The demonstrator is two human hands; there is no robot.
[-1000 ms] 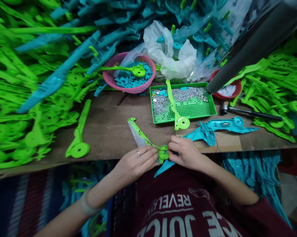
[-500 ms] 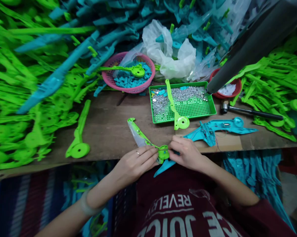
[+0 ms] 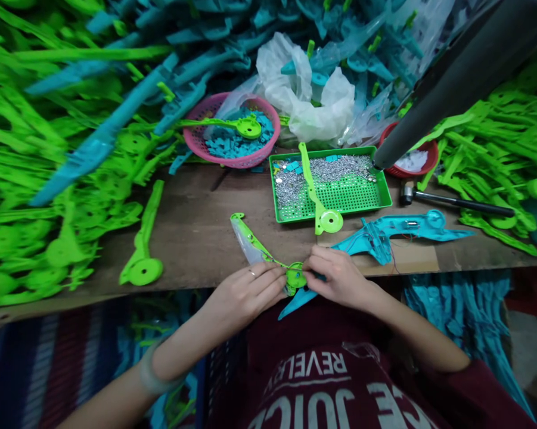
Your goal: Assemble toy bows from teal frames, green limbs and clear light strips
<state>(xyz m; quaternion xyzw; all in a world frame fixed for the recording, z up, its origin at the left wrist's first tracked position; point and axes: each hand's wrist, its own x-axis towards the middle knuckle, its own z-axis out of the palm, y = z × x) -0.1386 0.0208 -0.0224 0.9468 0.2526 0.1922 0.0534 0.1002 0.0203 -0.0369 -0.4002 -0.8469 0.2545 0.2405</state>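
At the table's front edge, both hands work on a green plastic part [image 3: 296, 276] with a round cup. My left hand [image 3: 253, 289] is closed on its left side, a ring on one finger. My right hand [image 3: 333, 271] pinches at the cup's right side; a thin wire-like strand runs between the fingertips. From the cup a green arm with a whitish translucent blade [image 3: 245, 238] reaches up and left. Under the hands lies a blue plastic part [image 3: 297, 304], its pointed tip toward me. To the right rests another blue part [image 3: 384, 235] with a small metal piece and thin wires.
Behind the hands, a green tray [image 3: 353, 202] holds small metal pieces, a green arm [image 3: 315, 196] lying across it. A pink basket [image 3: 192, 140] holds blue bits. A hammer [image 3: 460, 202], red basket [image 3: 433, 161] and dark post [image 3: 442, 89] stand right. Green parts [image 3: 31, 196] pile up left.
The hands stay nearly in place on the green part. The strand between the fingertips now looks slightly curved where it was straighter.
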